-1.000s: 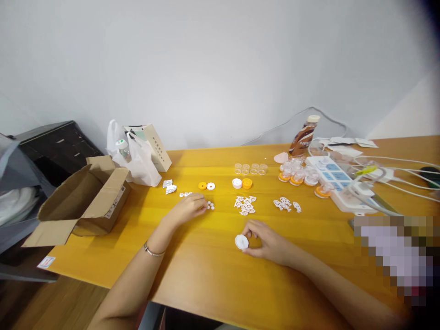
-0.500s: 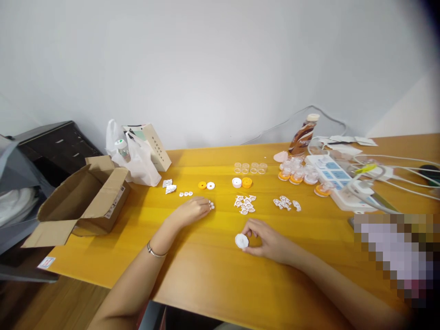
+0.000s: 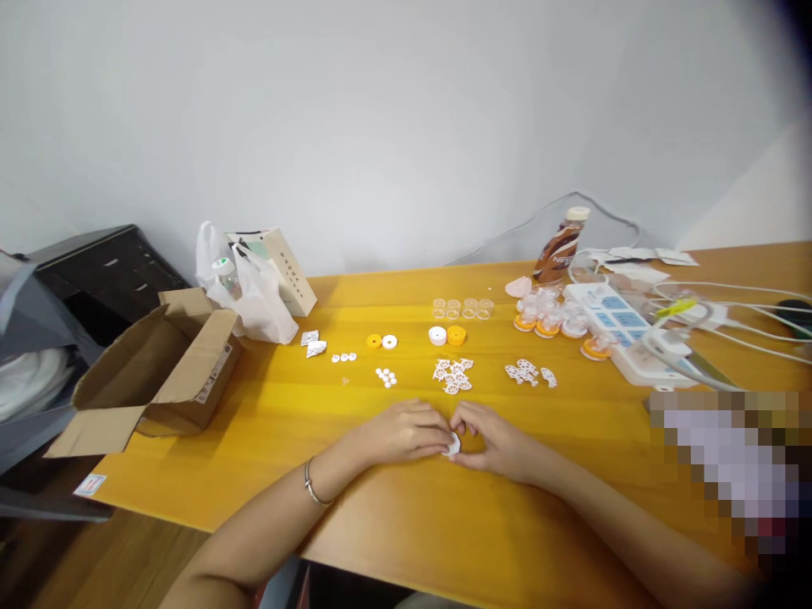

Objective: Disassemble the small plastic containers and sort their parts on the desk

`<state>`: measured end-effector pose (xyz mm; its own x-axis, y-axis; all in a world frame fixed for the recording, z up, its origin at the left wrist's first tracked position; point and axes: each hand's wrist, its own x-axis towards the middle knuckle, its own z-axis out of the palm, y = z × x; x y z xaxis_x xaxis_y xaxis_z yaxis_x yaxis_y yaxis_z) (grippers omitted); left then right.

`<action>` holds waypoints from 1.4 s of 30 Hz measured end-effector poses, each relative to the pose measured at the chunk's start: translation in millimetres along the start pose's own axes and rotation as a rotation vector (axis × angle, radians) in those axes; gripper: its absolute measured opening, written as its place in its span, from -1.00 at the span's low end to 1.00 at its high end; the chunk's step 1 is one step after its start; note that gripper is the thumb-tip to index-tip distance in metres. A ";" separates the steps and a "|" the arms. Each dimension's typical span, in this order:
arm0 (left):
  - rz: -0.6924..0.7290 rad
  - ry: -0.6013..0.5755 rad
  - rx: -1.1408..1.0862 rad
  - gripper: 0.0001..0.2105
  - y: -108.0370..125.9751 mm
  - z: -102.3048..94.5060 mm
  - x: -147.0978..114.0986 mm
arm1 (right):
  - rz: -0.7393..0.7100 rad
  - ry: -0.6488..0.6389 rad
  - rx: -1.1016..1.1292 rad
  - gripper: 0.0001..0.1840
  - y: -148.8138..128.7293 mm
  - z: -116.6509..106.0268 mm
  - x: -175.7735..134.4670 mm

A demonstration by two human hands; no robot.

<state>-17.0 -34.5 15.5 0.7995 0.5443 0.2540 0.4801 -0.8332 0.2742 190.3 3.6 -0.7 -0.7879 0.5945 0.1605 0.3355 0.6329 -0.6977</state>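
Observation:
My right hand (image 3: 491, 440) pinches a small round white plastic disc (image 3: 453, 444) by its edge, just above the table. My left hand (image 3: 409, 431) reaches over the disc from the left, its fingers closed on the near face. Whatever those fingertips hold, if anything, is hidden. Beyond the left hand lies a cluster of several tiny white pieces (image 3: 386, 377). Several white openwork plastic pieces (image 3: 452, 375) are heaped behind the hands. Flat white curved pieces (image 3: 530, 373) lie farther right.
Orange and white rings (image 3: 381, 341), two round caps (image 3: 447, 336) and clear cups (image 3: 463, 309) stand farther back. At right are clear-and-orange assemblies (image 3: 551, 317), a bottle (image 3: 562, 245) and a power strip (image 3: 628, 334) with cables. An open cardboard box (image 3: 183, 364) stands left.
My left hand has left the tiny white pieces and moved right and nearer to me, meeting the disc. My right hand stays nearly in place, with the disc turned slightly.

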 end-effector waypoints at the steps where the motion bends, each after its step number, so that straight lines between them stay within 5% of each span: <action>1: 0.006 -0.005 -0.010 -0.77 1.2 1.3 1.4 | -0.002 0.004 -0.002 -0.80 -0.2 0.1 0.1; 14: 0.057 -0.017 0.073 -0.79 -0.6 0.0 5.1 | -0.004 -0.024 -0.010 -0.80 1.5 -0.4 0.9; 26: 0.317 0.030 0.505 -0.84 -9.6 6.7 0.6 | -0.010 -0.041 0.011 -0.79 7.7 0.1 0.4; 42: 0.378 0.029 0.535 -0.88 -4.4 4.5 4.6 | -0.038 -0.081 0.041 -0.85 5.2 -5.5 0.5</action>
<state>-13.8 -28.8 11.2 0.9421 0.2002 0.2692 0.2868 -0.8969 -0.3367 194.5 9.9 -0.5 -0.8395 0.5272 0.1313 0.2842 0.6321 -0.7208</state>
